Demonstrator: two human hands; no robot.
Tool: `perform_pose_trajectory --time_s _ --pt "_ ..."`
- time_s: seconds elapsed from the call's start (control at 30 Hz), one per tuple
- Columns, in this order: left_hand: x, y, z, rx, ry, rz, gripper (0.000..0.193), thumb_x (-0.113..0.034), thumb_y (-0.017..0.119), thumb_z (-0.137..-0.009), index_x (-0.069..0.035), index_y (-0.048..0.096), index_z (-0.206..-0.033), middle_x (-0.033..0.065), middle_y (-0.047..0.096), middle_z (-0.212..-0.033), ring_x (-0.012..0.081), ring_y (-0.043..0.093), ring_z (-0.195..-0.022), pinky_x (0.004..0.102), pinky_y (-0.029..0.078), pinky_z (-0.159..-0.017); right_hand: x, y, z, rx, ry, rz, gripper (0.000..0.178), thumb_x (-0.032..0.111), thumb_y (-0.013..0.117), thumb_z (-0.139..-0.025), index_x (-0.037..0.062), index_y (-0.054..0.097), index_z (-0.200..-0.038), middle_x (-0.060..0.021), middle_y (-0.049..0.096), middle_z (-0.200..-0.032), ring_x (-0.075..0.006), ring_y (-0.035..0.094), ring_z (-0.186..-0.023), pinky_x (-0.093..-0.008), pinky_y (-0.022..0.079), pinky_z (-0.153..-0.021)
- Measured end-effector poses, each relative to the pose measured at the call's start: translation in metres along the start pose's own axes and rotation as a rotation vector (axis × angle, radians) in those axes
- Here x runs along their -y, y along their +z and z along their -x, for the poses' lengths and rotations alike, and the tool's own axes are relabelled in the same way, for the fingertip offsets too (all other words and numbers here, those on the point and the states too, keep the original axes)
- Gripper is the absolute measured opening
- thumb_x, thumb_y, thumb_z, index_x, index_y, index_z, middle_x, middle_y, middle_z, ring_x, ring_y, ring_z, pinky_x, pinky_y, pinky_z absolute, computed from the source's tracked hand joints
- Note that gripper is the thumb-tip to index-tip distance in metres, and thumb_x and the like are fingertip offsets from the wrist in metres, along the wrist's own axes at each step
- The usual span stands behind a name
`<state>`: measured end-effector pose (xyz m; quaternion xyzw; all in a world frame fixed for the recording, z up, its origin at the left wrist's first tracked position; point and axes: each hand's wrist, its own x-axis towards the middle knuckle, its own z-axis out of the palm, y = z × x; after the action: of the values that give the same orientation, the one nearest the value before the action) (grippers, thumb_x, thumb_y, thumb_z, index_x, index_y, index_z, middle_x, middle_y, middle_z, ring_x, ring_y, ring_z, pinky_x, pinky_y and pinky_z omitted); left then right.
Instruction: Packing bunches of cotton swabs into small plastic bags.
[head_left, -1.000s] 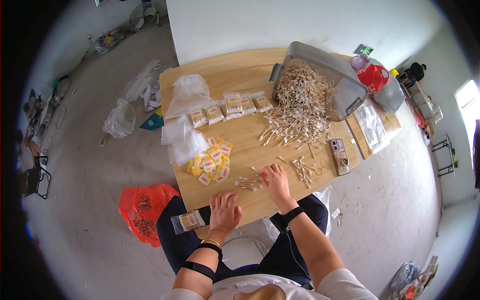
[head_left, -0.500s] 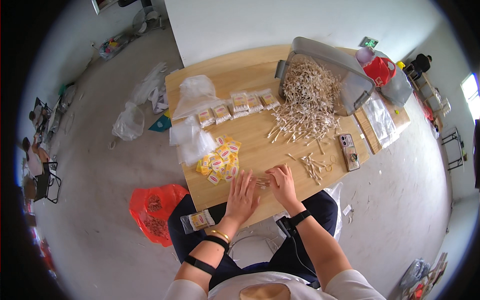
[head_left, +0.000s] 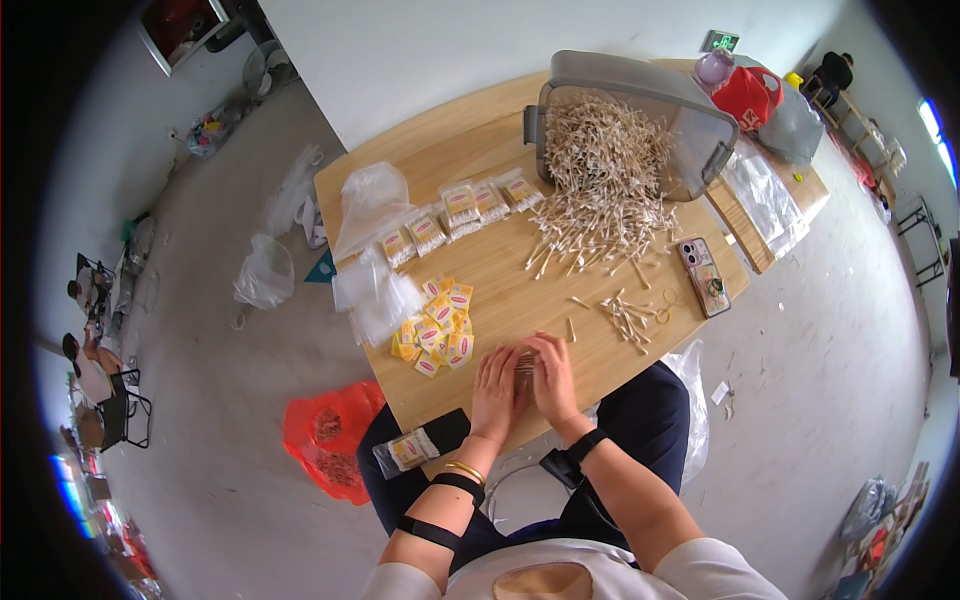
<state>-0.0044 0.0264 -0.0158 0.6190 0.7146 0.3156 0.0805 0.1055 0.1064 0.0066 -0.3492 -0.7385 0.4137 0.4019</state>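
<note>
A small bundle of cotton swabs [head_left: 524,366] stands between my hands at the table's near edge. My left hand [head_left: 495,392] presses along its left side with fingers together. From the right, my right hand [head_left: 552,378] curls its fingers round the top and side of the same bundle. Part of the bundle is hidden by the fingers. One single swab [head_left: 571,330] lies just beyond my right hand. To the left of my hands are yellow and white paper cards [head_left: 440,325] in a loose pile. Several loose swabs [head_left: 627,318] lie off to the right.
A grey bin [head_left: 640,75] on its side spills a heap of swabs [head_left: 605,180]. Filled packets [head_left: 460,205] stand in a row, with clear bags [head_left: 375,295] nearby. A phone [head_left: 704,277] lies at right. Another packet [head_left: 410,450] sits by my lap, above a red bag [head_left: 330,440].
My hands have come closer together around the swabs, the left moving in toward the right. A single swab now shows apart beyond my right hand. The whole view has turned slightly.
</note>
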Motion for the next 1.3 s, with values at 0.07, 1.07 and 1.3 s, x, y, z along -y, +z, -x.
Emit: perform_pose_trajectory --time_s 0.07,1.07,1.3 --pt "-0.005 -0.008 -0.002 0.016 0.028 -0.066 0.063 -0.012 0.069 -0.083 -0.002 0.046 -0.141 0.0172 0.048 -0.145 0.0367 0.043 -0.140 0.0505 0.032 -0.120 -0.008 -0.018 -0.001 -0.095 0.067 0.082 0.038 -0.009 0.048 -0.085 0.0020 0.063 -0.119 -0.0231 0.058 -0.125 -0.0418 0.054 -0.121 -0.0436 0.046 -0.102" --pt "-0.020 -0.002 -0.013 0.321 0.005 -0.389 0.095 -0.054 0.054 -0.096 0.008 0.016 -0.157 0.0259 0.012 -0.166 0.0379 0.007 -0.156 0.0565 0.006 -0.125 -0.040 -0.061 -0.023 0.037 -0.094 0.501 0.033 0.007 0.060 -0.084 0.0012 0.061 -0.117 -0.0168 0.055 -0.127 -0.0368 0.048 -0.129 -0.0447 0.037 -0.115" --pt "-0.028 -0.006 0.002 0.376 0.040 -0.486 0.095 -0.055 0.052 -0.096 0.010 0.017 -0.156 0.0260 0.013 -0.166 0.0374 0.006 -0.156 0.0592 0.003 -0.124 -0.039 -0.062 -0.022 0.027 -0.079 0.507 0.033 0.009 0.060 -0.085 0.0013 0.062 -0.117 -0.0167 0.054 -0.126 -0.0361 0.048 -0.130 -0.0441 0.037 -0.115"
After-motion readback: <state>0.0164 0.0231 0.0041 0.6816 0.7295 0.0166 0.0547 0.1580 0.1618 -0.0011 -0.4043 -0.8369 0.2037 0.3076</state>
